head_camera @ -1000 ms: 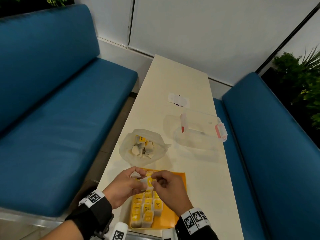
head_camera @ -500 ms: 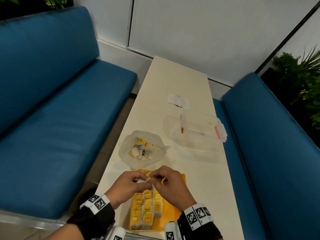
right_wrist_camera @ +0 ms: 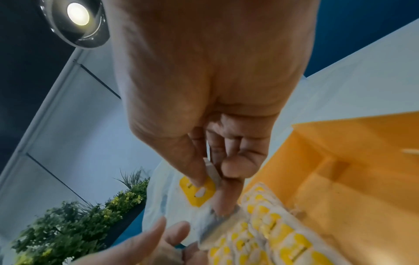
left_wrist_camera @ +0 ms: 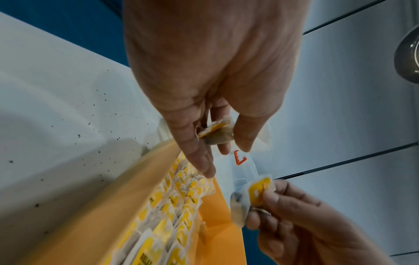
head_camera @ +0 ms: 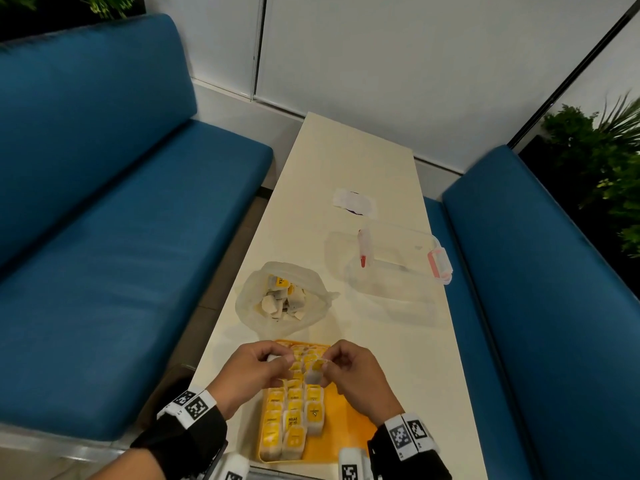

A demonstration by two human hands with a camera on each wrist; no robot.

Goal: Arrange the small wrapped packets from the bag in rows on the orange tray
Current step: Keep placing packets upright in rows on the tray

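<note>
Orange tray [head_camera: 346, 424] at near counter [head_camera: 346, 161] edge, packet rows [head_camera: 294, 415] filling its left side. Above it, left hand [head_camera: 254, 372] pinches one packet [left_wrist_camera: 215, 131]; right hand [head_camera: 349, 372] pinches another [head_camera: 314, 370], both grips closed. Bag [head_camera: 284, 299] just beyond, packets inside.

A long cream table [head_camera: 349, 161] between two blue benches carries an orange tray [head_camera: 349, 434] at the near end, then a plastic bag [head_camera: 304, 317], a clear box [head_camera: 405, 268] and a paper scrap [head_camera: 355, 201].
</note>
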